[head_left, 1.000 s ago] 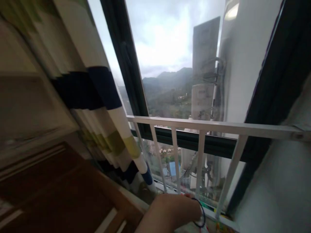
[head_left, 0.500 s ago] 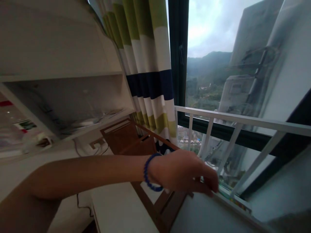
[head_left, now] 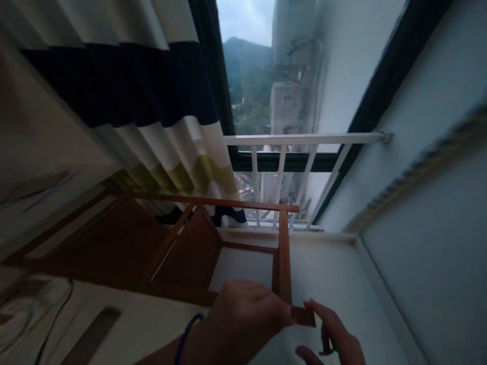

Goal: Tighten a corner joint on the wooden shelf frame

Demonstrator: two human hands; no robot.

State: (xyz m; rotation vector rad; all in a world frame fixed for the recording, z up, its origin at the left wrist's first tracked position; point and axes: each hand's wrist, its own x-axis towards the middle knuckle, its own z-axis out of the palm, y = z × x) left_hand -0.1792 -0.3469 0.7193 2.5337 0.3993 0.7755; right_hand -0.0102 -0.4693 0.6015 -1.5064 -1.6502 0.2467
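- L hand (head_left: 247, 314): fingers bent in, tips close tog. by the wood end; can't tell if it grips anything. It wears a dark blue bracelet (head_left: 186, 334), round & bumpy.
- R hand (head_left: 338, 337): half open, thumb apart from the bent pointer; nothing seen btwn them. Pointer tip is right by the wood end; can't tell if they touch.
- Wood end (head_left: 305, 316): flat brown stub, sticks out btwn the 2 hands, part of the wood frame.
- Wood frame (head_left: 284, 253): brown, hard, straight bars w/ flat brown panels; runs from behind L hand off to the left, below the curtain.
- Black cord (head_left: 55, 317): thin, bendy, lower left.
- Curtain (head_left: 160, 86): soft cloth, wavy folds, navy, white & green stripes.
- White railing (head_left: 300, 139): smooth, w/ thin straight bars.
- Window frame (head_left: 213, 66): dark, thick, behind railing.
- Outside: gray bldg. parts, then a bumpy green hill (head_left: 247, 63) & pale cloudy sky (head_left: 245, 20).
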